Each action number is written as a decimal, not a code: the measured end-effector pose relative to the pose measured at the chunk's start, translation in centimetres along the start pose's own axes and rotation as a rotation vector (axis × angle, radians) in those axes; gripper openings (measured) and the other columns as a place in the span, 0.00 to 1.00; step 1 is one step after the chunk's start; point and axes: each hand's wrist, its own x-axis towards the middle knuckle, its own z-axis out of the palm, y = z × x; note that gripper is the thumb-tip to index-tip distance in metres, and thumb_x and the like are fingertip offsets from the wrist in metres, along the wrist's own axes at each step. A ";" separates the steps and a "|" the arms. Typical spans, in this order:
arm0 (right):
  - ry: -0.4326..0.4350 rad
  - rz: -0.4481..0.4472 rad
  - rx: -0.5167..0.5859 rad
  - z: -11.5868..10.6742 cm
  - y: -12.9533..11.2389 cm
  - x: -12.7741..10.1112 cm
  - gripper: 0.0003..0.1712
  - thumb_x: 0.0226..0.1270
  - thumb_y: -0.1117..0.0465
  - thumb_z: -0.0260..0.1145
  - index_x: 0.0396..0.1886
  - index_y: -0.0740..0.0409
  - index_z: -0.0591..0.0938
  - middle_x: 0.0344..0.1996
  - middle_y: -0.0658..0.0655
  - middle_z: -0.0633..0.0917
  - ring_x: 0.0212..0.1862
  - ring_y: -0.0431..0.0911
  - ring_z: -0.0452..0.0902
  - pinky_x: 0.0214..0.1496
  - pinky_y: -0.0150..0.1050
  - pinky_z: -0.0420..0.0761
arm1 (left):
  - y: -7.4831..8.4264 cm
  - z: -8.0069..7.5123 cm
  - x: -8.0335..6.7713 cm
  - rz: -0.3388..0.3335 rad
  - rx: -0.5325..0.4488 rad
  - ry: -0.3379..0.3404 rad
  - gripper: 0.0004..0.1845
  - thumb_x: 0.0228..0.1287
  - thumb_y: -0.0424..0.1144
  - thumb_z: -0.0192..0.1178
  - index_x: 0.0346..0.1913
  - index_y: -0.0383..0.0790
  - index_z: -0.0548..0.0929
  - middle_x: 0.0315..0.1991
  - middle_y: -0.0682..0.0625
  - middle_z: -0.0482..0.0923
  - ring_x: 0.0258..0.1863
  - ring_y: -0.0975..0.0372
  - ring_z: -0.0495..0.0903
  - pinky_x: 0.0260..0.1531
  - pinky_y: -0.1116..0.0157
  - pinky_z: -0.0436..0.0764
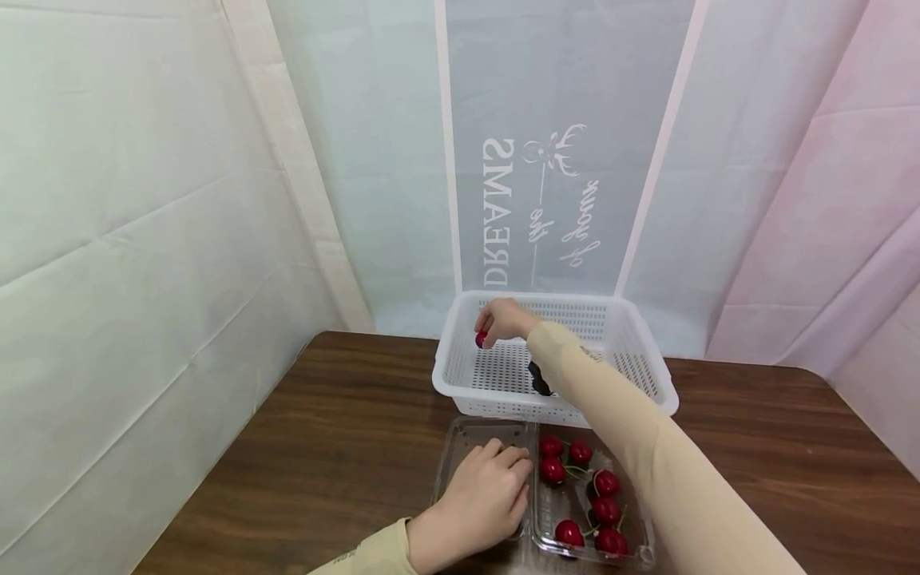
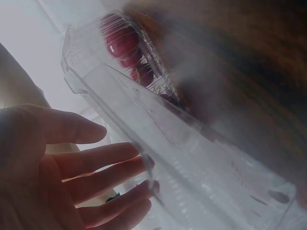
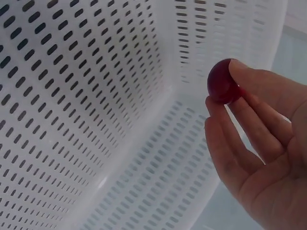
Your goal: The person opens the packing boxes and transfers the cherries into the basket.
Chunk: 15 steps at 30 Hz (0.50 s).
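One cherry (image 3: pixel 223 81) was pinched at the fingertips of the right hand (image 1: pixel 505 319), thumb on one side and the first fingers on the other, clamped on the fruit. No stem showed on it in the right wrist view. That hand was held over the far-left part of the white perforated basket (image 1: pixel 650 363), inside the rim and above the slotted floor; the cherry was clear of wall and floor alike, with the floor directly beneath it. The basket appeared to hold no other fruit where its floor showed; the forearm hid part of it. A dark object lay partly hidden beside the sleeve; could not tell what it was.

Left hand (image 1: pixel 485 499) lay flat on the empty left half of the clear clamshell tray (image 1: pixel 460 447), fingers nearly straight and relaxed, pressing on the plastic and gripping nothing. Left wrist view showed the fingers (image 2: pixel 103 165) against the ridged clear plastic. Remaining cherries (image 1: pixel 585 495), about seven with stems, sat in the right half of the tray, just right of the left hand and beneath the right forearm.

Tray stood on the brown desk (image 1: pixel 323 447), touching or just short of the basket's near wall; the basket stood beyond it. Right hand was the one at the basket; left hand was nearer the tray fruit.
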 end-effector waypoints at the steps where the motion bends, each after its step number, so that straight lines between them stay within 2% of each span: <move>1: -0.011 -0.005 -0.003 0.2 0.1 0.1 0.17 0.47 0.69 0.74 0.40 0.61 0.84 0.39 0.58 0.87 0.42 0.46 0.82 0.46 0.37 0.79 | 0.0 0.0 0.0 0.000 -0.001 -0.003 0.07 0.54 0.42 0.62 0.35 0.46 0.84 0.41 0.55 0.83 0.36 0.62 0.76 0.29 0.69 0.73; 10: -0.019 0.018 -0.062 1.1 0.5 0.3 0.17 0.44 0.70 0.75 0.37 0.60 0.84 0.38 0.56 0.86 0.40 0.45 0.81 0.45 0.38 0.80 | 0.0 0.0 0.1 0.005 0.005 0.000 0.07 0.54 0.42 0.62 0.35 0.46 0.84 0.40 0.55 0.83 0.35 0.62 0.76 0.28 0.69 0.72; 15: -0.062 0.029 -0.061 1.8 0.8 0.5 0.18 0.44 0.69 0.76 0.38 0.58 0.84 0.37 0.55 0.86 0.40 0.44 0.81 0.45 0.36 0.79 | -0.1 -0.1 0.0 0.007 0.018 0.008 0.07 0.53 0.43 0.62 0.34 0.46 0.84 0.40 0.55 0.82 0.35 0.62 0.76 0.27 0.69 0.71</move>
